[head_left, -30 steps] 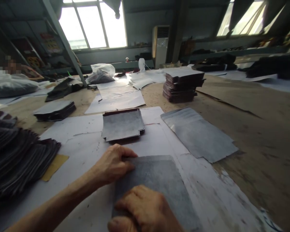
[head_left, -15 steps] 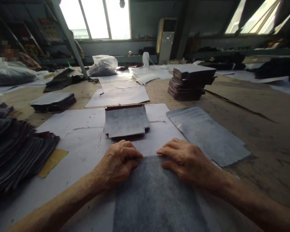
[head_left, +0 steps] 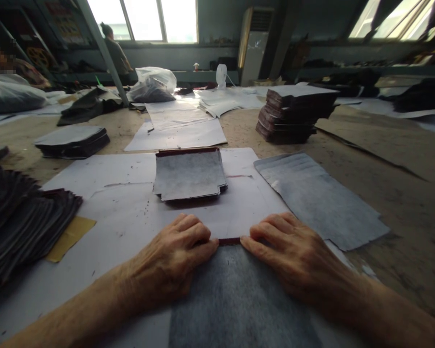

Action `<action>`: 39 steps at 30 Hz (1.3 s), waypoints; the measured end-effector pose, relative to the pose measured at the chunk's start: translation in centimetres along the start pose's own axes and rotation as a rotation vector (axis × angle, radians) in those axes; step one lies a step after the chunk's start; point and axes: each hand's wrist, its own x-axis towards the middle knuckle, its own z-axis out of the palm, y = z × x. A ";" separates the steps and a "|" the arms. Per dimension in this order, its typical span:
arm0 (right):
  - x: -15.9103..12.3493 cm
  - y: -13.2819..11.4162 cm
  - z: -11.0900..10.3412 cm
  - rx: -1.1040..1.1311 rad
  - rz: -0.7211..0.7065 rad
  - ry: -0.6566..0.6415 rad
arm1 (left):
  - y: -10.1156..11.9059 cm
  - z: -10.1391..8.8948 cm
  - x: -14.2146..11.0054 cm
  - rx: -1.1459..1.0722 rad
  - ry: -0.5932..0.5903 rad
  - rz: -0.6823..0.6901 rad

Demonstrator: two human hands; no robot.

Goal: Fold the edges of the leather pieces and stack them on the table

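A grey sheet (head_left: 235, 299) with a dark red far edge lies on white paper right in front of me. My left hand (head_left: 174, 263) grips its far left corner, fingers curled over the edge. My right hand (head_left: 297, 261) does the same at the far right corner, fingertips pressed on the red edge. Beyond the hands sits a small stack of folded grey pieces (head_left: 189, 174). A loose pile of flat grey sheets (head_left: 319, 198) lies to the right.
A fanned heap of dark sheets (head_left: 18, 217) fills the left, with a yellow card (head_left: 70, 237) beside it. More stacks (head_left: 293, 113) (head_left: 72, 141) stand further back, and a plastic bag (head_left: 152, 84). A person (head_left: 116, 50) stands by the far window.
My right hand moved from the sheet's near edge up to its far right corner. Both hands now pinch the far edge, where a dark red strip shows. The view tilted down slightly.
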 end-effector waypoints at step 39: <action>1.2 -2.0 -1.2 0.016 0.118 0.132 | -0.3 0.2 0.3 -0.033 -0.037 0.021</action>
